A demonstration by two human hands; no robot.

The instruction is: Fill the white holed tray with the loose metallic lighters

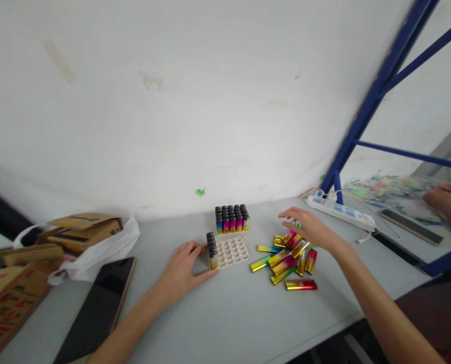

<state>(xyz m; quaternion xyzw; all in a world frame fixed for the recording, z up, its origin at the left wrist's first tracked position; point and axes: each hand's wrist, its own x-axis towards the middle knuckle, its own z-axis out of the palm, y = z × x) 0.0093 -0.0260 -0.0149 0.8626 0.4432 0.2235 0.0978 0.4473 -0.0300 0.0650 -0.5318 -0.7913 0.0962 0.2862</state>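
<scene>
My left hand (183,268) rests on the table at the left side of a white tray (235,253) with rows of round pockets. Its thumb is at the tray's near corner and its forefinger beside the lighters, bracing that side. One row of black-topped lighters (212,253) stands upright in the tray's left column; the other visible pockets hold nothing. Behind it, a block of several upright lighters (232,220) stands close together. Above a loose pile of shiny coloured lighter bodies (284,260) hovers my right hand (303,225), fingers apart, with a small green spot near them.
A dark phone-like slab (100,303), a white plastic bag (100,250) and cardboard boxes (16,288) lie on the left. At the right are a white power strip (341,212), a blue metal frame (365,108) and another person's hands (443,199).
</scene>
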